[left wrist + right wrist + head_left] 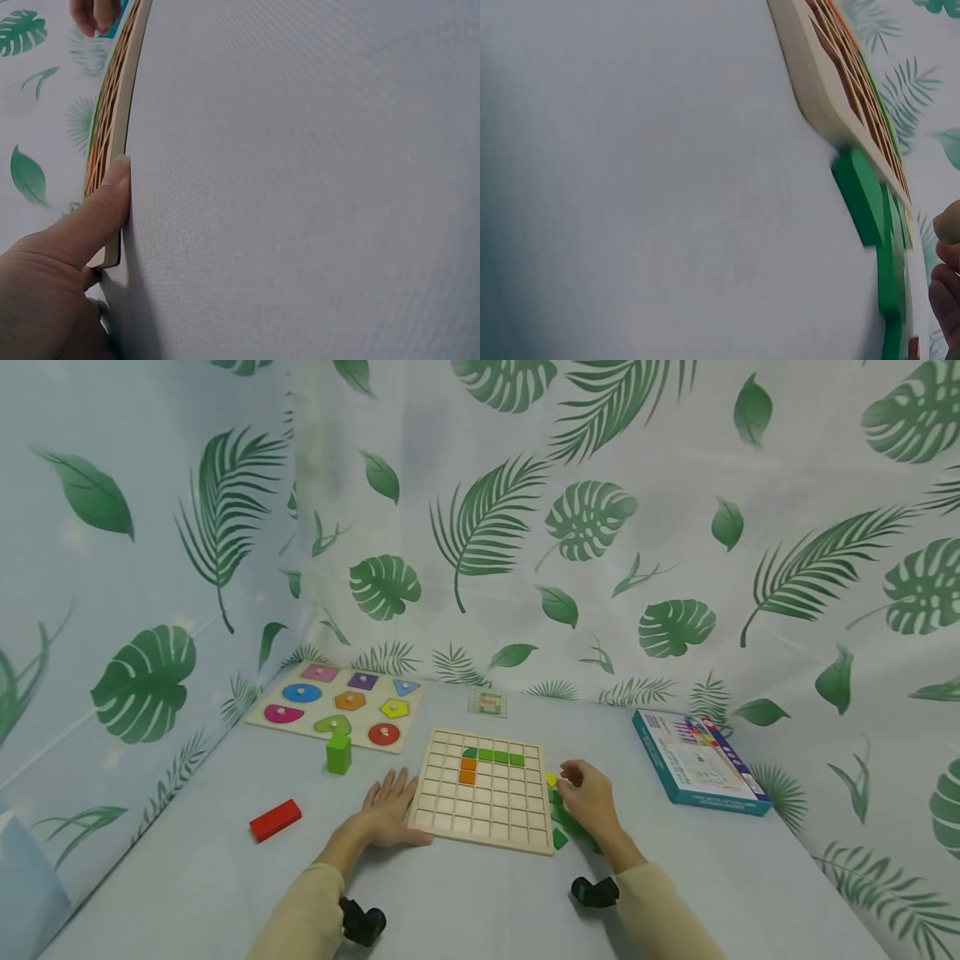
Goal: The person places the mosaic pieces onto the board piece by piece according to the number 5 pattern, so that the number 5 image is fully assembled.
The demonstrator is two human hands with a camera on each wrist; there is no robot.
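Green tiles point(501, 757) and orange tiles point(468, 770) sit in the board point(487, 841) our left hand point(390, 812) touches, fingers spread; most squares point(480, 811) are unfilled. Loose green pieces point(559, 838) lie beside our right hand point(590, 797), fingers bent; we cannot tell if it pinches anything.

Lettering record: nothing legible

We find printed matter on the box point(701, 763) at the right in the head view: rows of fine marks on its top, pale characters along its purple band point(729, 750), and a line of pale lettering on its teal side point(722, 802). All are too small and blurred for us to read. In both wrist views, we read no lettering.
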